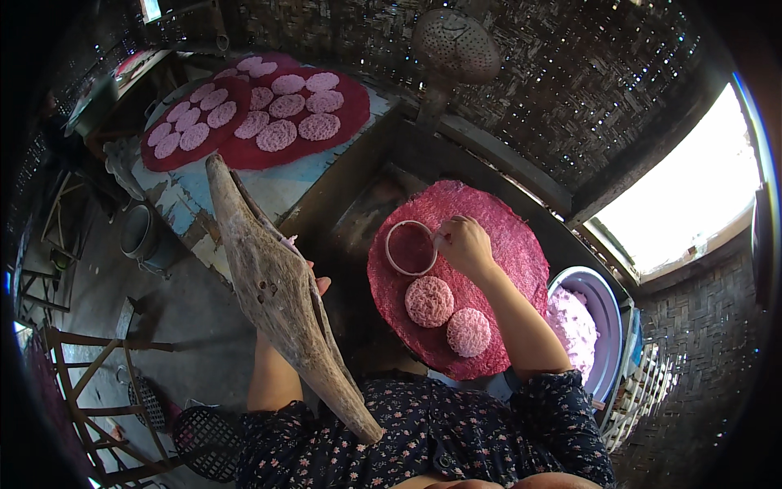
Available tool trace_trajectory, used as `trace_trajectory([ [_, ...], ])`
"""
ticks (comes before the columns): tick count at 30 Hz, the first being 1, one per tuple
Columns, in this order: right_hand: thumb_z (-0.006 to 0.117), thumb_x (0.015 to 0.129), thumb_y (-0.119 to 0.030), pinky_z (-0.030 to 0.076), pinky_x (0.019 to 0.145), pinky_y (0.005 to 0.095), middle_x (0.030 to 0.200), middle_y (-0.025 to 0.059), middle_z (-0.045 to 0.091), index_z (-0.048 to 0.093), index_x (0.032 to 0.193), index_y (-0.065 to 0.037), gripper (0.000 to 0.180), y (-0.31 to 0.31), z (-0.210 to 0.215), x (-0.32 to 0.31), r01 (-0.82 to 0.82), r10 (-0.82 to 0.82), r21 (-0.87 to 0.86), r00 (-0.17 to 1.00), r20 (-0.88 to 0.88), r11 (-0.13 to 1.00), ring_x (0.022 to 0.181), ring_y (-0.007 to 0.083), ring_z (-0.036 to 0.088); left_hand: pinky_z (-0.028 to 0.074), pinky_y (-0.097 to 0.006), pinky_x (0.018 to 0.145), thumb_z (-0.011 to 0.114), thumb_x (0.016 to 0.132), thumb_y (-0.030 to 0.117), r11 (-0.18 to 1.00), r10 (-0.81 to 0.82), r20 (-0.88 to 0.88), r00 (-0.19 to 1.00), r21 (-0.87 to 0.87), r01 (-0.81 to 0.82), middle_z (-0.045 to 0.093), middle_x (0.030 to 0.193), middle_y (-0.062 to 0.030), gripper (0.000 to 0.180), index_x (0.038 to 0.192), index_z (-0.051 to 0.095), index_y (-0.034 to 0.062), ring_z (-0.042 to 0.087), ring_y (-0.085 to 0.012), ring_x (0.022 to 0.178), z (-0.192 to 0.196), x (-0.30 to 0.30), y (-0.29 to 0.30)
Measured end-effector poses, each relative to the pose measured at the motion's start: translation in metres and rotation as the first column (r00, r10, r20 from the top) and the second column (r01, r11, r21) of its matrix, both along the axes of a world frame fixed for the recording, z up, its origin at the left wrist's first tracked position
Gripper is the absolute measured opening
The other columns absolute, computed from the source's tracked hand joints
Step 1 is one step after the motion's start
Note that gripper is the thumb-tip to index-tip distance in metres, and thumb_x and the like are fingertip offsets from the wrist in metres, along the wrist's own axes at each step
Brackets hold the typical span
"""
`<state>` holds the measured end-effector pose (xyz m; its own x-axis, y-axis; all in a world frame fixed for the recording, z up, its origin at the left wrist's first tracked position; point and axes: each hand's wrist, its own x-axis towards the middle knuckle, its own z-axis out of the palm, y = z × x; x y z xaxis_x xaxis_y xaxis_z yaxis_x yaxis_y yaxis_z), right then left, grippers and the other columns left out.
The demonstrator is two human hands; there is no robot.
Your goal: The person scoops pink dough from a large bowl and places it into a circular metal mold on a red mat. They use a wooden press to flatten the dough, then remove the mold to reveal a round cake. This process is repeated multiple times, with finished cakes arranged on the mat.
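Note:
My right hand (pixel 466 246) pinches the rim of a pale ring (pixel 388 248) over a round, deep-pink woven mat (pixel 505 232). Two pink discs of tangled strands, a larger one (pixel 429 301) and a smaller one (pixel 469 332), lie on the mat below the ring. A long, weathered wooden tool (pixel 273 277), split along one side, slants across the left, its lower end against my shirt. My left hand (pixel 322 285) grips it from behind; most fingers are hidden, and a fingertip shows at its right edge. Some pink matter sits in the split.
At the far left, red round mats (pixel 350 106) bearing several pink discs cover a worn blue-and-white table (pixel 285 183). A basin (pixel 612 318) of pink dough (pixel 572 330) stands to the right. A bucket (pixel 140 232) and a wooden frame (pixel 77 367) stand at left.

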<state>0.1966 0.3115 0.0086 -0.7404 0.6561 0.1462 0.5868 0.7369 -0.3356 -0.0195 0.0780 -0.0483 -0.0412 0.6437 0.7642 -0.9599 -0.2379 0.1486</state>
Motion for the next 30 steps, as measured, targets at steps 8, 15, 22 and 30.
trace_trajectory([
  [8, 0.063, 0.076, -0.027, 0.048, 0.076, 0.0415, 0.085, 0.0091, 0.062, 0.068, 0.079, -0.009, 0.019, -0.003, 0.003, 0.012, 0.013, -0.013, 0.050, 1.000, 0.000, 0.999, 0.088, 0.0302, 0.059, 0.016, -0.047, 0.108, 0.036, 0.091, 0.047, 0.893, 0.306, -0.396, 0.865, -0.195, -0.406, 0.032, 0.142, -0.0092, 0.059, 0.140, 0.028, 0.0129, 0.031, -0.0234, 0.130, -0.011, 0.003, 0.000],
  [15, 0.059, 0.079, -0.051, 0.042, 0.084, 0.0430, 0.101, 0.0181, 0.054, 0.053, 0.116, 0.002, 0.064, -0.051, 0.099, 0.010, -0.214, 0.275, 0.202, 0.895, -0.353, 0.956, 0.096, 0.0347, 0.053, 0.052, -0.036, 0.071, 0.064, 0.075, 0.038, 0.313, 0.384, -0.873, 0.301, -0.184, -0.932, 0.061, 0.091, -0.0103, 0.042, 0.101, 0.057, 0.0048, 0.063, -0.0256, 0.080, 0.061, 0.085, 0.030],
  [22, 0.070, 0.067, -0.020, 0.043, 0.078, 0.0403, 0.092, 0.0162, 0.055, 0.052, 0.099, 0.002, 0.043, -0.136, 0.176, 0.050, -0.503, 0.690, 0.663, 0.723, -0.030, 0.555, 0.081, 0.0300, 0.057, 0.050, -0.040, 0.061, 0.069, 0.064, 0.031, 0.322, 0.641, -0.614, -0.460, 0.759, -0.566, 0.059, 0.069, -0.0086, 0.028, 0.079, 0.059, 0.0095, 0.062, -0.0277, 0.070, 0.101, 0.151, 0.087],
  [30, 0.070, 0.071, -0.011, 0.046, 0.055, 0.0308, 0.086, 0.0118, 0.055, 0.048, 0.100, 0.001, 0.039, -0.151, 0.222, 0.180, -0.202, 0.128, -0.215, 0.940, -0.315, 0.955, 0.066, 0.0190, 0.059, 0.047, -0.041, 0.060, 0.066, 0.070, 0.025, 0.309, 0.652, -0.493, -0.576, 0.867, -0.391, 0.059, 0.064, -0.0088, 0.021, 0.073, 0.056, 0.0069, 0.061, -0.0287, 0.062, 0.157, 0.184, 0.053],
])
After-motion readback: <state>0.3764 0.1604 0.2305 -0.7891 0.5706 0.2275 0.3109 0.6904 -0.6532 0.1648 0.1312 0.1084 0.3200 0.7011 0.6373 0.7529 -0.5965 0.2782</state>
